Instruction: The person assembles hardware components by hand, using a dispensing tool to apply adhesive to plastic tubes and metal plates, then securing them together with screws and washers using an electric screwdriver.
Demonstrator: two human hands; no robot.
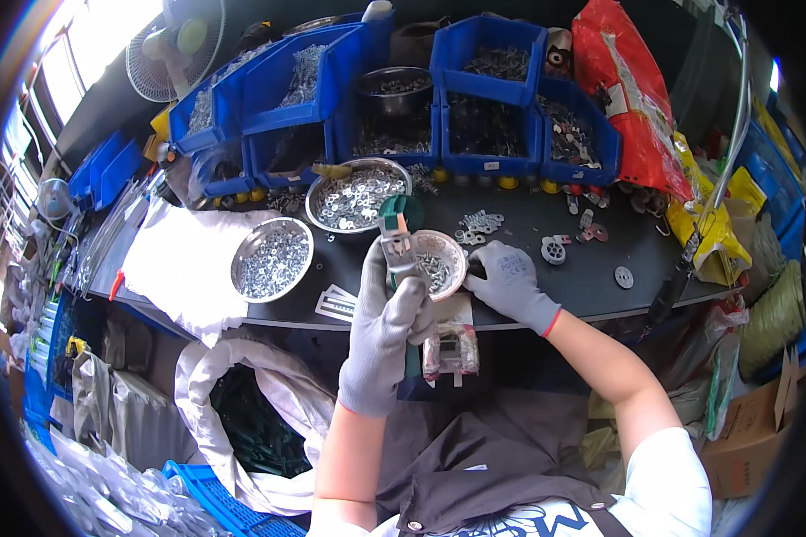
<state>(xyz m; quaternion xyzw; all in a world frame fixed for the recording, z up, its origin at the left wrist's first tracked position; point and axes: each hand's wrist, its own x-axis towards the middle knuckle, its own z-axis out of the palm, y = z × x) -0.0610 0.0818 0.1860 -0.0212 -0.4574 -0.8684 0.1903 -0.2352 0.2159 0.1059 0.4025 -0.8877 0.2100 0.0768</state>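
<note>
Both my hands wear grey knit gloves with red cuffs. My left hand point(387, 327) is closed around a metal fitting point(398, 251), held upright above the table's front edge; a dark green part point(407, 211) shows just behind its top. I cannot tell the fitting's exact kind. Right beside it is a pale round bowl point(457, 258) with small screws point(434, 270) in it. At that bowl's right rim my right hand point(513, 282) has its thumb and fingers pinched together; whatever they hold is too small or hidden. Beyond those fingertips lies a pile of small metal plates point(480, 224).
Two steel bowls, one of washers point(273, 259) and one of flat metal pieces point(360, 199), stand to the left. Blue bins point(493, 134) line the back. A metal fixture point(452, 353) sits at the front edge. An open white sack point(201, 380) with dark green pieces is below left.
</note>
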